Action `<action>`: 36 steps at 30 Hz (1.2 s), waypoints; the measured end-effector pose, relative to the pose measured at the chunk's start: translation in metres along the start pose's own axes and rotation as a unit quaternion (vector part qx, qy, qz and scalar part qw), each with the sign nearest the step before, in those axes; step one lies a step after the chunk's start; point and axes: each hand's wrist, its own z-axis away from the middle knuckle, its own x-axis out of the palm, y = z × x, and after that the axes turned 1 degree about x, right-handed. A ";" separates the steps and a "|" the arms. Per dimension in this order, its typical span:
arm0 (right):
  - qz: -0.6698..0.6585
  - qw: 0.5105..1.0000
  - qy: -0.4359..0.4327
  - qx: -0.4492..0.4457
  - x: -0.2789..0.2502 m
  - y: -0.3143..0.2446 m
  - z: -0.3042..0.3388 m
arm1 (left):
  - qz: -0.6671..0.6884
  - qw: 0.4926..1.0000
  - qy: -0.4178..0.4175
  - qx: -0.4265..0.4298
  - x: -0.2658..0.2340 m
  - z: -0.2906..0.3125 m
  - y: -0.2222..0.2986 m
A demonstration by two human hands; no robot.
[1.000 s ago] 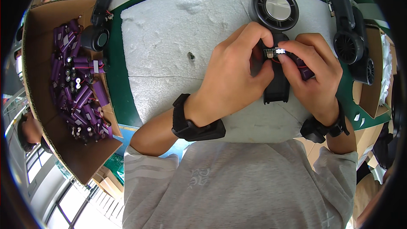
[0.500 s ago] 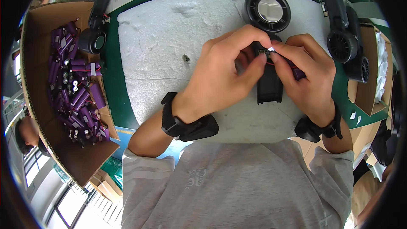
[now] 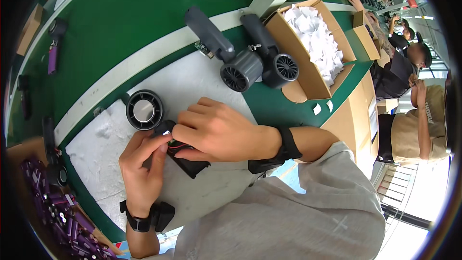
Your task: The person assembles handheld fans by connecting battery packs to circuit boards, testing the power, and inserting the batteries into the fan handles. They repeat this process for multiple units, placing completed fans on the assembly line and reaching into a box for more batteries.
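A black handheld fan (image 3: 144,110) with a round, slotted head and a silver centre lies on the white foam sheet. Its handle (image 3: 192,167) is opened up, showing a red wire and a bit of green circuit board. My left hand (image 3: 144,166) is closed on the handle near the neck, thumb and index finger pinched beside a small white piece (image 3: 166,133). From the right, my right hand (image 3: 216,132) reaches over the handle, fingers bent and closed at the same spot. Its fingertips partly hide the board.
Two more dark fans (image 3: 236,70) (image 3: 274,62) lie beyond my right hand, beside a carton of white paper slips (image 3: 313,43). A carton of purple battery cells (image 3: 62,216) is at lower left. Other fan parts (image 3: 55,43) lie on the green table. Co-workers (image 3: 404,67) sit at right.
The view has swung to the right, so the paper carton and co-workers now show more fully. Both hands stay at the fan's handle; the right now covers more of it.
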 end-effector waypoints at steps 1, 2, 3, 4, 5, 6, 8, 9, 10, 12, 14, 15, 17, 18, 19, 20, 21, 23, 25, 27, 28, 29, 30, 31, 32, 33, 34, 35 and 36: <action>0.007 1.000 0.003 -0.023 0.000 0.001 0.001 | -0.004 1.000 -0.003 -0.004 -0.001 0.001 0.001; 0.014 1.000 0.006 -0.023 0.001 0.002 0.001 | -0.002 1.000 -0.003 0.003 -0.004 0.001 0.000; 0.010 0.999 0.023 -0.030 0.006 0.003 0.000 | -0.001 1.000 0.007 0.000 -0.008 0.002 -0.004; 0.006 0.998 0.041 -0.037 0.009 0.005 -0.001 | 0.000 1.000 0.016 -0.002 -0.012 0.002 -0.008; 0.002 0.997 0.059 -0.043 0.009 0.005 -0.001 | 0.001 1.000 0.025 -0.004 -0.013 0.002 -0.009; 0.007 0.997 0.061 -0.045 0.006 0.006 0.000 | 0.002 1.000 0.026 0.000 -0.013 0.002 -0.010; 0.067 0.994 0.058 -0.056 -0.004 0.007 0.004 | 0.060 0.997 0.031 -0.035 -0.012 0.002 -0.011; 0.098 0.992 0.056 -0.060 -0.007 0.007 0.004 | 0.089 0.994 0.032 -0.053 -0.012 0.002 -0.011; 0.102 0.991 0.058 -0.062 -0.008 0.008 0.005 | 0.090 0.994 0.033 -0.048 -0.012 0.003 -0.013; 0.082 0.995 0.023 -0.055 -0.008 0.008 0.009 | 0.097 0.992 0.028 -0.069 -0.014 0.005 -0.015; 0.075 0.996 0.007 -0.051 -0.010 0.006 0.011 | 0.101 0.992 0.025 -0.077 -0.013 0.005 -0.018; 0.089 0.995 -0.002 -0.050 -0.011 0.005 0.011 | 0.105 0.991 0.030 -0.072 -0.012 0.004 -0.020; 0.115 0.992 -0.021 -0.046 -0.013 0.003 0.011 | 0.113 0.991 0.039 -0.065 -0.010 0.004 -0.022; 0.116 0.992 -0.019 -0.045 -0.013 0.001 0.012 | 0.113 0.991 0.037 -0.063 -0.010 0.004 -0.022; 0.128 0.991 -0.023 -0.044 -0.012 0.000 0.012 | 0.116 0.990 0.039 -0.065 -0.010 0.005 -0.022; 0.140 0.989 -0.026 -0.044 -0.012 -0.002 0.012 | 0.119 0.990 0.042 -0.067 -0.009 0.005 -0.022; 0.151 0.987 -0.029 -0.045 -0.011 -0.004 0.012 | 0.121 0.989 0.046 -0.070 -0.010 0.004 -0.022; 0.158 0.986 -0.026 -0.045 -0.011 -0.007 0.011 | 0.118 0.989 0.045 -0.072 -0.010 0.004 -0.021; 0.172 0.984 -0.023 -0.046 -0.013 -0.009 0.010 | 0.117 0.989 0.045 -0.080 -0.009 0.003 -0.018; 0.169 0.984 -0.025 -0.045 -0.013 -0.008 0.009 | 0.113 0.990 0.048 -0.076 -0.009 0.004 -0.019; 0.165 0.985 -0.030 -0.040 -0.013 -0.006 0.009 | 0.112 0.990 0.049 -0.074 -0.008 0.004 -0.019; 0.162 0.985 -0.036 -0.036 -0.013 -0.005 0.008 | 0.111 0.990 0.050 -0.072 -0.008 0.005 -0.019; 0.163 0.985 -0.033 -0.040 -0.014 -0.003 0.008 | 0.108 0.990 0.053 -0.070 -0.008 0.004 -0.019; 0.139 0.989 -0.036 -0.038 -0.015 -0.002 0.008 | 0.107 0.991 0.049 -0.070 -0.008 0.004 -0.020; 0.116 0.992 -0.039 -0.036 -0.016 -0.001 0.008 | 0.106 0.991 0.045 -0.069 -0.009 0.004 -0.020; 0.092 0.994 -0.042 -0.033 -0.016 0.000 0.008 | 0.106 0.991 0.041 -0.069 -0.009 0.004 -0.019; 0.092 0.994 -0.041 -0.038 -0.017 0.001 0.009 | 0.104 0.991 0.046 -0.068 -0.009 0.004 -0.019; 0.093 0.994 -0.049 -0.037 -0.018 0.002 0.009 | 0.103 0.991 0.045 -0.068 -0.008 0.003 -0.017; 0.094 0.993 -0.056 -0.034 -0.019 0.002 0.010 | 0.103 0.991 0.044 -0.068 -0.008 0.002 -0.016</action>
